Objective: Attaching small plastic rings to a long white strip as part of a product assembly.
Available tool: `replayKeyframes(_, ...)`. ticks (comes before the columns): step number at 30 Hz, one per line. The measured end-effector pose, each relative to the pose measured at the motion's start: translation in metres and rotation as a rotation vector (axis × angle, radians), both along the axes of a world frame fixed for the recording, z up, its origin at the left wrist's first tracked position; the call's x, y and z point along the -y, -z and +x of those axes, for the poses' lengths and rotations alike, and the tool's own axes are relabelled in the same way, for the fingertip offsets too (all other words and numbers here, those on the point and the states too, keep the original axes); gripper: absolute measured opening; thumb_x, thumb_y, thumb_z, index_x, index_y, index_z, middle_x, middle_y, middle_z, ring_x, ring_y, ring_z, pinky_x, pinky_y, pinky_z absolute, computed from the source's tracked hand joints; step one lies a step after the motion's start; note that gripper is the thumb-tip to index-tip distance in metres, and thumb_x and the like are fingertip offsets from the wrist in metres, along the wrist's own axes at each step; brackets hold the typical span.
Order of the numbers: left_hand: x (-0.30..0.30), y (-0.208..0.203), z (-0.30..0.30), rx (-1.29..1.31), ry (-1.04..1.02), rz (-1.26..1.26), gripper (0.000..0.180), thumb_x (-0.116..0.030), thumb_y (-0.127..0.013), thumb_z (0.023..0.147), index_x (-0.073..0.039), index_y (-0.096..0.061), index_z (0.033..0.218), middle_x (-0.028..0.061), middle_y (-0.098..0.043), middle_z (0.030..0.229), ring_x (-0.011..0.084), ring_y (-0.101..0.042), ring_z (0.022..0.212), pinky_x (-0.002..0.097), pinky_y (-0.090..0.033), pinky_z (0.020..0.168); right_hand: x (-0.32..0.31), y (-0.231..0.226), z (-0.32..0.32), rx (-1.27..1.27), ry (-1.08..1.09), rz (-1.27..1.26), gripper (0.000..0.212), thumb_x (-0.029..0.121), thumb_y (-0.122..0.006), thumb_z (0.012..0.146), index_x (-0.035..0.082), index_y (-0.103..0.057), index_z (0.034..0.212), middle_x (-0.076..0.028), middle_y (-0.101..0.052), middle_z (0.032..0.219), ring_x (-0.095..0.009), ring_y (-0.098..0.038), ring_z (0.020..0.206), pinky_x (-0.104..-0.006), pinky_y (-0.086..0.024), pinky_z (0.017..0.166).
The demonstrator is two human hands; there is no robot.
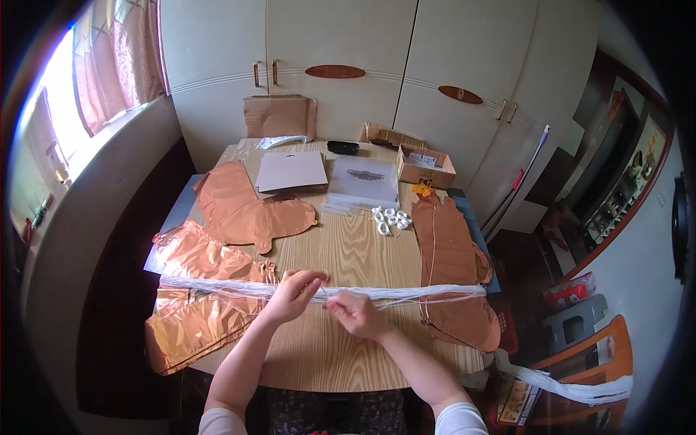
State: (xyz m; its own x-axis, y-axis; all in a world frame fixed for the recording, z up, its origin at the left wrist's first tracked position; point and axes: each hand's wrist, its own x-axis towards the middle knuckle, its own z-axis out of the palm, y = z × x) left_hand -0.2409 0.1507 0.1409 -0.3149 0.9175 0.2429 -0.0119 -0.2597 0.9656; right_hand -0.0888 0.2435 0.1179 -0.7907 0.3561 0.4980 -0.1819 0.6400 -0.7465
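A long bundle of white strings (435,291) lies across the table from side to side. My left hand (293,296) is closed in a pinch in front of the bundle's middle. Close to its right, my right hand (355,313) is also closed, thumb against curled fingers. A thin string seems to run between the two hands, though its ends are hidden in my fingers. Flat copper-coloured foil balloons (203,315) lie under the bundle's left end. More copper foil balloons (453,246) are stacked beneath its right end.
A large foil balloon (232,206) lies at the far left. Behind are grey-white cards (292,172), clear plastic bags (362,185), small white ribbon rolls (390,220), a cardboard box (426,167) and a black object (343,148). More white strings (573,388) hang over a wooden chair (616,348).
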Motion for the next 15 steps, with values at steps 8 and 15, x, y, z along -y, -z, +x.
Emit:
replayKeyframes(8, 0.004, -0.022, 0.016, 0.628, -0.057, 0.021, 0.018, -0.01, -0.046, 0.086, 0.003, -0.059, 0.082, 0.0103, -0.063, 0.08, 0.0177, -0.06, 0.075, 0.0298, -0.046, 0.071, -0.001, 0.01, -0.005, -0.003, 0.004, 0.055, 0.013, 0.013, -0.054, 0.086, 0.002, -0.061, 0.09, -0.014, -0.062, 0.077, -0.027, -0.062, 0.069, -0.033, -0.046, 0.059)
replayKeyframes(15, 0.009, 0.008, -0.01, 0.455, 0.421, 0.052, 0.015, -0.005, -0.046, 0.086, 0.002, -0.058, 0.09, 0.0093, -0.062, 0.078, 0.0182, -0.06, 0.075, 0.0312, -0.044, 0.077, -0.01, 0.013, -0.004, 0.086, 0.01, -0.115, 0.017, 0.015, -0.051, 0.088, 0.002, -0.061, 0.084, -0.013, -0.06, 0.071, -0.023, -0.06, 0.065, -0.0302, -0.045, 0.058)
